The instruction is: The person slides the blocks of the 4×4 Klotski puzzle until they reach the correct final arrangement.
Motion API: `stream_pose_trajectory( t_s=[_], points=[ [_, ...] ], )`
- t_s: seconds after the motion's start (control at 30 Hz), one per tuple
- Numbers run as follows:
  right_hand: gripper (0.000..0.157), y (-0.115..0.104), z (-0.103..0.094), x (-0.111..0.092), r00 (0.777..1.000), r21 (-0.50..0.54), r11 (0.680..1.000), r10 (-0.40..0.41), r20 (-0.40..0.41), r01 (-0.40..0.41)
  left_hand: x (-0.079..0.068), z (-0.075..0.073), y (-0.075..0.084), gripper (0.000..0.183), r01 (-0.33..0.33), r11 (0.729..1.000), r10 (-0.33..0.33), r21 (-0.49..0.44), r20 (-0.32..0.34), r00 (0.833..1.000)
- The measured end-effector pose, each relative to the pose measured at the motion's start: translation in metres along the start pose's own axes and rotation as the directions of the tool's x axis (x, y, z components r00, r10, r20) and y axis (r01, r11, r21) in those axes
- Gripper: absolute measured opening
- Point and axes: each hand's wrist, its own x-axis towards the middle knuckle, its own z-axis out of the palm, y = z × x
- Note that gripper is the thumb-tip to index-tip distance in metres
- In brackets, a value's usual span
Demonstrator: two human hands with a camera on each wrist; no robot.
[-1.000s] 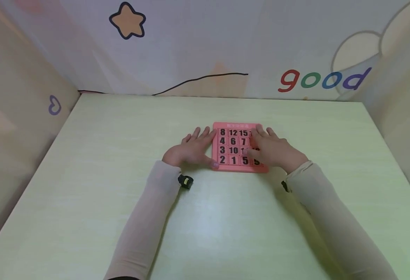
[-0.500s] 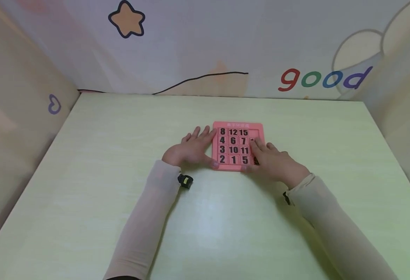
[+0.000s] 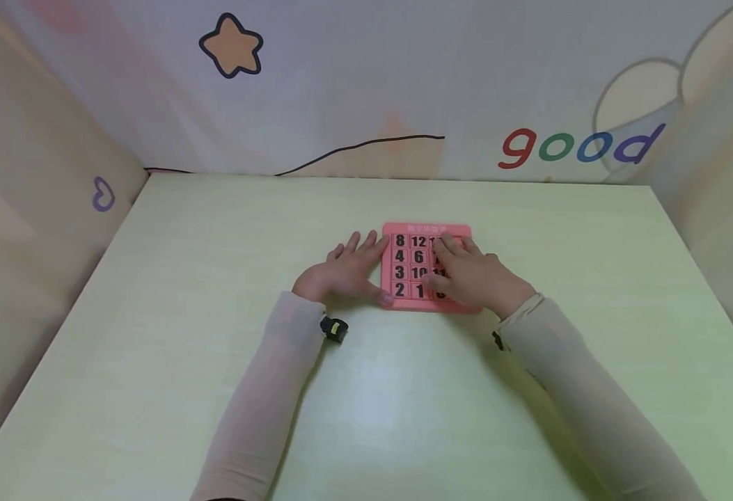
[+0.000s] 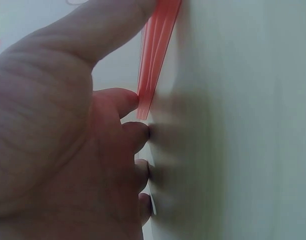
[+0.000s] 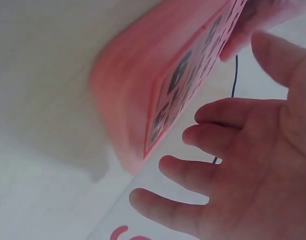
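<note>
A pink sliding number puzzle [image 3: 400,273] lies flat on the table, its square tiles printed with black numbers. My left hand [image 3: 341,273] rests along its left side, fingers spread; the thumb and index finger touch the rim, as the left wrist view also shows. Over the right part of the puzzle is my right hand [image 3: 477,277], its fingers extended across the third and fourth columns and hiding several tiles. In the right wrist view the puzzle's face [image 5: 180,82] stands a little apart from the loosely stretched fingers of that hand [image 5: 248,150].
The pale green table [image 3: 153,334] extends around the puzzle on all sides. A printed cloth backdrop [image 3: 341,69] with a star and the word "good" rises behind it, with more cloth at both sides. A dark strap [image 3: 334,329] is on the left wrist.
My right hand went down along the right column, uncovering a vacant top right slot, then came back up and left over the third column. My left hand has stayed at the puzzle's edge.
</note>
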Motion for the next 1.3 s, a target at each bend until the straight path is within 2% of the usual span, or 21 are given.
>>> stream_pose_trajectory(
  t_s=[0.2,0.5,0.63,0.83,1.03,1.3],
  points=[
    [0.074,-0.002,0.000,0.011,0.999,0.002,1.000,0.016,0.028,-0.016,0.000,0.002,-0.001,0.111,0.006,1.000,-0.006,-0.003,-0.009,1.000],
    [0.078,0.020,-0.001,0.002,0.994,0.002,0.995,0.104,0.037,-0.104,0.002,0.002,0.000,0.112,0.013,1.000,-0.013,0.013,-0.016,1.000],
    [0.077,0.024,-0.003,0.000,0.992,0.003,0.993,0.120,0.042,-0.120,0.002,0.002,0.001,0.112,0.020,1.000,-0.020,0.012,-0.014,1.000],
    [0.062,0.008,-0.004,0.004,0.997,-0.022,0.997,0.074,0.009,-0.074,0.002,0.002,0.001,0.114,0.010,1.000,-0.010,0.023,-0.010,1.000],
    [0.063,-0.014,-0.006,0.018,1.000,-0.011,1.000,-0.017,0.004,0.017,0.003,0.002,-0.002,0.113,0.015,1.000,-0.014,0.025,-0.008,1.000],
    [0.067,-0.021,-0.001,0.028,0.999,-0.020,1.000,0.000,0.037,0.001,0.002,0.000,0.000,0.114,0.003,1.000,-0.003,0.025,0.004,1.000]
  ],
)
